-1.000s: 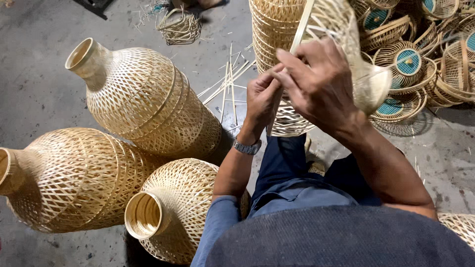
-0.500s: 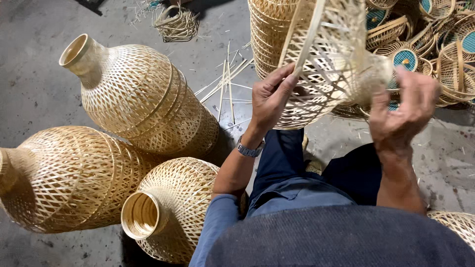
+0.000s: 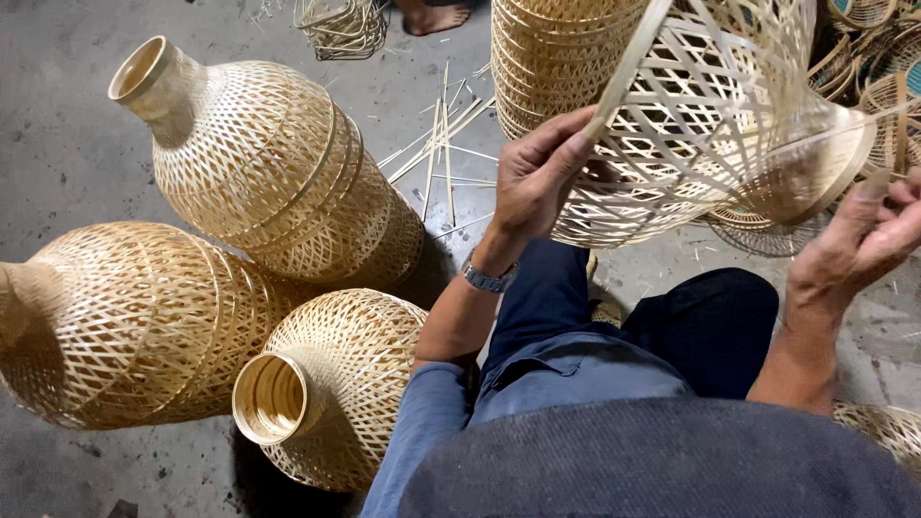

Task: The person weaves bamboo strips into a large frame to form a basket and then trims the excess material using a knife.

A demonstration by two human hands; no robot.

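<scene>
I hold an open-weave bamboo lampshade up over my lap, its narrow neck pointing right. My left hand grips its wide lower rim, thumb pressed on a flat bamboo strip that runs up across the weave. My right hand is out at the right, past the neck, fingers pinched on a thin bamboo strip that stretches from the shade. A watch sits on my left wrist.
Three finished bottle-shaped woven shades lie on the concrete floor at left: one at the top, one at far left, one by my knee. A stack of woven rims stands behind. Loose bamboo strips litter the floor. Small baskets pile at the right.
My right hand left the shade and pulled away to the right, drawing a thin strip out. The shade tipped so its neck points right; my left hand kept its grip.
</scene>
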